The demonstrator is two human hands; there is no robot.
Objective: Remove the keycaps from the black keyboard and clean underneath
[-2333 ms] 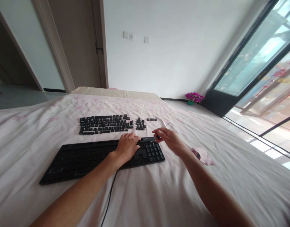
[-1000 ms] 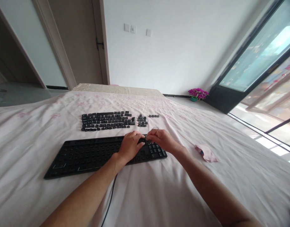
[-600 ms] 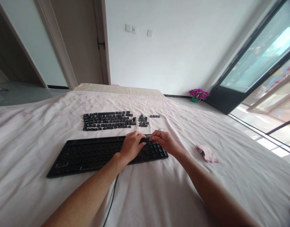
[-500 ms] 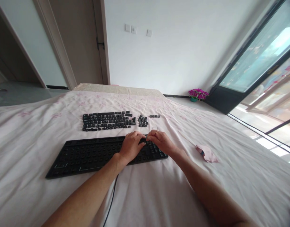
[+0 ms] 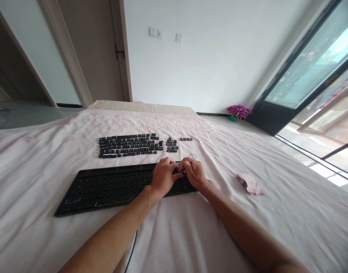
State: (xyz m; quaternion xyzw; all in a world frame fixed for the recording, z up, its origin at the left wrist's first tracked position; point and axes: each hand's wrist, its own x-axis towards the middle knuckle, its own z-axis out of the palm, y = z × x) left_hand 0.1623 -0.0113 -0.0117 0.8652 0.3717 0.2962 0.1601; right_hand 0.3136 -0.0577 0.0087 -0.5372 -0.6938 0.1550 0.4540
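Note:
A black keyboard (image 5: 105,185) lies on a pale pink bedsheet; most of its keycaps are off. The removed keycaps (image 5: 128,145) sit in neat rows behind it. My left hand (image 5: 162,176) rests curled on the keyboard's right end. Beside it, touching, my right hand (image 5: 193,172) is closed on a thin wire keycap puller (image 5: 192,156) whose loop sticks up above the fingers. Both hands cover the number pad, so what lies under them is hidden.
A small pink cloth (image 5: 250,184) lies on the sheet to the right. The keyboard cable (image 5: 131,254) runs toward me between my arms. A pot of purple flowers (image 5: 237,112) stands on the floor by the glass door (image 5: 304,76).
My right hand has come in from the keyboard's right edge to meet my left hand over the number pad. My left hand has shifted slightly right.

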